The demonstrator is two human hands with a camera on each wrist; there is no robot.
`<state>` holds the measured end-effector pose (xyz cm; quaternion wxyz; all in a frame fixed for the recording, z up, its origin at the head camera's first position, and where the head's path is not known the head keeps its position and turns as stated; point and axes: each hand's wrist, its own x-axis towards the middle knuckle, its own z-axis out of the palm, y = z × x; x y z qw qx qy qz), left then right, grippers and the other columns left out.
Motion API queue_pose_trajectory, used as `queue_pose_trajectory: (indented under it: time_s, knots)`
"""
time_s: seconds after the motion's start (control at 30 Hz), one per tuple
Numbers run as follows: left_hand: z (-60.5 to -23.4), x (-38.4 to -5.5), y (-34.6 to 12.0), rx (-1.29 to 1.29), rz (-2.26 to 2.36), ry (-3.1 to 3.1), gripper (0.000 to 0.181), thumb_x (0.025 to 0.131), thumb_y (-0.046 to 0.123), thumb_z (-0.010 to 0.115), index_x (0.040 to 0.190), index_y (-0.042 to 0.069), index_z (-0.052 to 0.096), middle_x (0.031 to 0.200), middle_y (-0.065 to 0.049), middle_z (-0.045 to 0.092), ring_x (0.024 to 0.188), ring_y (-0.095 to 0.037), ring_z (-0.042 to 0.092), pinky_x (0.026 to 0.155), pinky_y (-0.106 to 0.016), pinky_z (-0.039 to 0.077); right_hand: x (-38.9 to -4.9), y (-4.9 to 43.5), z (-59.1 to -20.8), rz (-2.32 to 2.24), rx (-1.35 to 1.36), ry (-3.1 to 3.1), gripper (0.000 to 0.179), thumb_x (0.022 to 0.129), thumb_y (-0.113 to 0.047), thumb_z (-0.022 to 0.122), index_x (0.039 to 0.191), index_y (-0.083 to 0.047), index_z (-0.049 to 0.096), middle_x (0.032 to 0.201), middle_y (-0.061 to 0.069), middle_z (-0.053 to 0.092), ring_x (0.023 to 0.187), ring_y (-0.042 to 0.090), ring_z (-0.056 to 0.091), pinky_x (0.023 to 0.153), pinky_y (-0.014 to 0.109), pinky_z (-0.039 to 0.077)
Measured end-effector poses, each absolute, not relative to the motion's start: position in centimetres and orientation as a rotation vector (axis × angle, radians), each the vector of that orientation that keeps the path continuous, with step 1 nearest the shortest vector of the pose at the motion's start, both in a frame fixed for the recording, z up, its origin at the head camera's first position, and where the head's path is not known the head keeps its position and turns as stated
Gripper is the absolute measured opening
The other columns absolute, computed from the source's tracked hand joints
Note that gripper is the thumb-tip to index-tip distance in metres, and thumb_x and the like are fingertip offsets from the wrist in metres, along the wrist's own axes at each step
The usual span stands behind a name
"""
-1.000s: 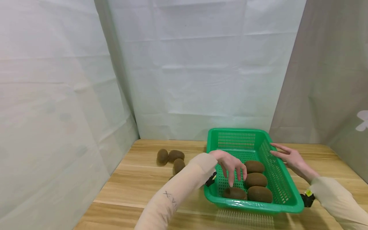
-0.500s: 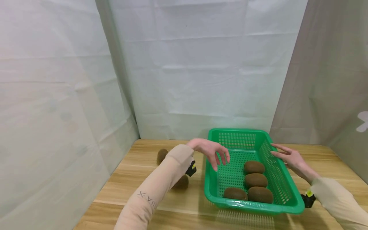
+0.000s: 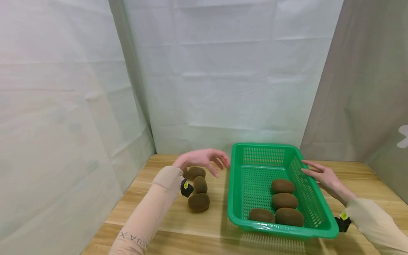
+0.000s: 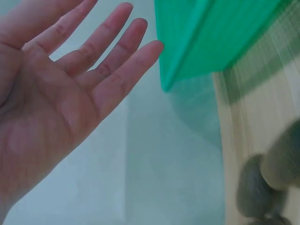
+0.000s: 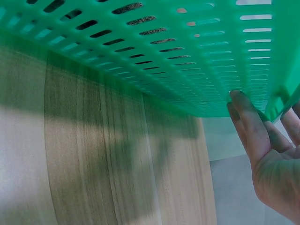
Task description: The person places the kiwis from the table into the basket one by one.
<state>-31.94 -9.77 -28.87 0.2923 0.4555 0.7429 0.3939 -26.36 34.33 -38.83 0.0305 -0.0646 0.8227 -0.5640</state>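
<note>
My left hand (image 3: 205, 160) is raised over the left part of the table, fingers spread loosely and nothing in them. In the left wrist view the palm of the left hand (image 4: 65, 89) shows bare, beside the basket's corner. Below and near it lie several brown kiwis (image 3: 199, 202) in a bent row on the table. My right hand (image 3: 326, 178) holds the right rim of a green plastic basket (image 3: 232, 184). In the right wrist view, some fingers (image 5: 251, 124) lie against the basket's slotted outer wall while others reach over the rim. Several kiwis (image 3: 284, 200) rest inside, along the right and front.
The basket stands on a wooden table (image 3: 178, 241), its front side towards me. White cloth sheets (image 3: 223, 78) hang behind the table and on the left. A greyish sheet (image 3: 360, 88) hangs on the right.
My left hand has moved out of the basket, leftwards over its left rim, to above the kiwis on the table. The right hand stays at the basket's rim.
</note>
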Motion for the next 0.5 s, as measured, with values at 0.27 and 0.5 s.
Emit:
queue_pose_trajectory:
  time_s: [0.27, 0.5]
  knots:
    - [-31.5, -31.9, -14.7, 1.119, 1.268, 2.056, 0.045, 0.078, -0.001, 0.069, 0.119, 0.002, 0.050, 0.117, -0.012, 0.051, 0.107, -0.031, 0.049, 0.086, -0.040, 0.043, -26.1, 34.7, -38.8, -1.720, -0.194, 2.568, 0.061, 0.092, -0.033, 0.053, 0.142, -0.009, 0.029, 0.141, 0.028, 0.019, 0.116, 0.033, 0.039, 0.082, 0.044, 0.045]
    - [-33.3, -32.3, -16.8, 1.015, 1.429, 2.295, 0.046, 0.078, -0.003, 0.068, 0.120, -0.001, 0.051, 0.116, -0.015, 0.053, 0.106, -0.031, 0.049, 0.085, -0.037, 0.043, -26.2, 35.1, -38.6, -1.701, -0.195, 2.587, 0.062, 0.092, -0.034, 0.052, 0.142, -0.007, 0.027, 0.140, 0.028, 0.019, 0.118, 0.037, 0.034, 0.086, 0.049, 0.041]
